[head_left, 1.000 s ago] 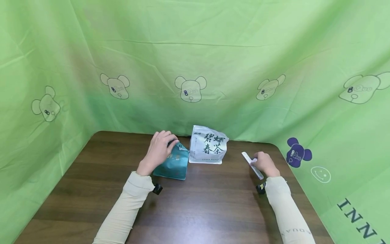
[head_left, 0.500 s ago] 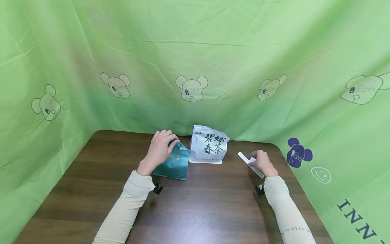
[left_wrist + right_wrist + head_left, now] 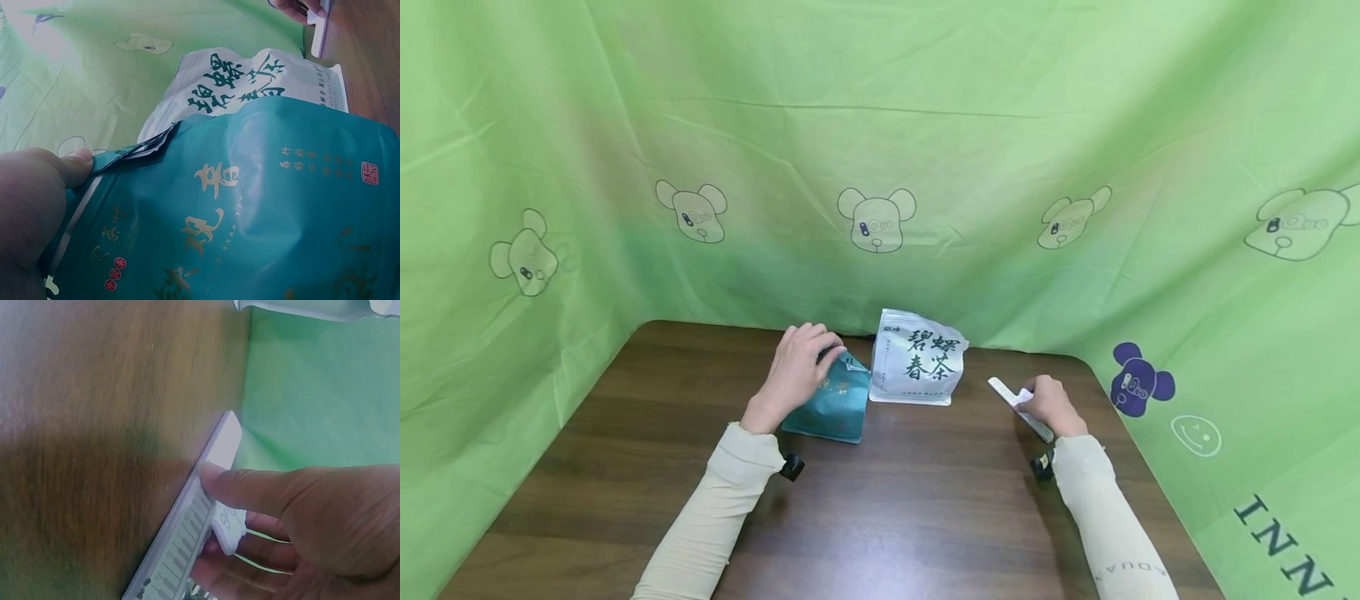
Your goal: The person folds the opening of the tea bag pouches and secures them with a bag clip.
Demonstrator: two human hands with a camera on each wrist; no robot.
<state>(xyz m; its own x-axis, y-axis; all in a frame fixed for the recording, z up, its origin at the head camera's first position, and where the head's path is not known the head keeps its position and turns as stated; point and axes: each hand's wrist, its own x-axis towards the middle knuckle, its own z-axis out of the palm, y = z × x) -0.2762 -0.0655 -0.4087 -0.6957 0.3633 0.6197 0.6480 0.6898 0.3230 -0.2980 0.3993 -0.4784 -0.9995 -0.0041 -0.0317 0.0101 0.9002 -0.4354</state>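
Note:
A teal tea pouch [image 3: 832, 408] with gold lettering stands at the left of the table, its top edge creased and folded in the left wrist view. My left hand [image 3: 795, 367] pinches its upper left corner, thumb in front and the other fingers behind. To its right, a silver-white tea pouch [image 3: 917, 358] with dark characters stands upright. My right hand [image 3: 1051, 402] holds a white ruler-like strip [image 3: 1006, 390] slantwise at the right. Thumb on its face, the strip shows a printed scale [image 3: 181, 540] and a shaped white tab [image 3: 231, 528] in the right wrist view.
Both pouches are on a dark wooden table [image 3: 917, 492] with rounded back corners. Green curtain [image 3: 880, 125] with printed bear heads hangs close behind the table and along both sides. A small black device [image 3: 792, 467] is on the left wrist.
The strip's far end has swung slightly left in my right hand since a second ago. My left hand keeps its grip on the teal pouch, and the head view has shifted a little.

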